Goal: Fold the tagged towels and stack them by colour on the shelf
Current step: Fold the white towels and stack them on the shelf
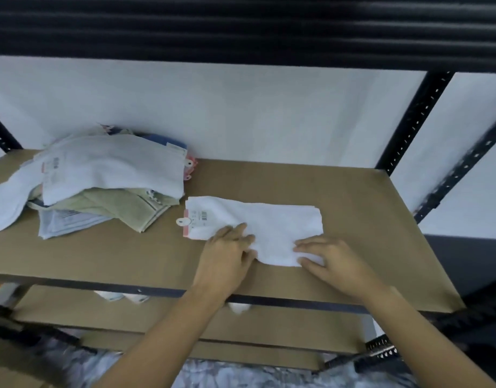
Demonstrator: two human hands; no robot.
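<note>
White towel (269,228) lies part-folded, a long strip, on the brown shelf board (367,219), card tag (195,219) w/ barcode at its L end.

L hand (227,253) rests on towel's near-L part, fingers fairly straight, pressing flat, gripping nothing. R hand (331,259) at towel's near-R corner; thumb and forefinger look to pinch the edge, a bit of cloth showing between them.

Handling, my read: light, soft, floppy terry. It won't hold a crease unless smoothed, and it drags on the board rather than slides. Best taken by both near corners or both ends. The stiff tag is better kept outside the fold.

L of the towel, nearly touching its far-L corner: loose heap of tagged towels (101,177), pale blue over green, untidy. It crowds that side. R of the towel: bare board up to the black slotted upright (415,119).
</note>
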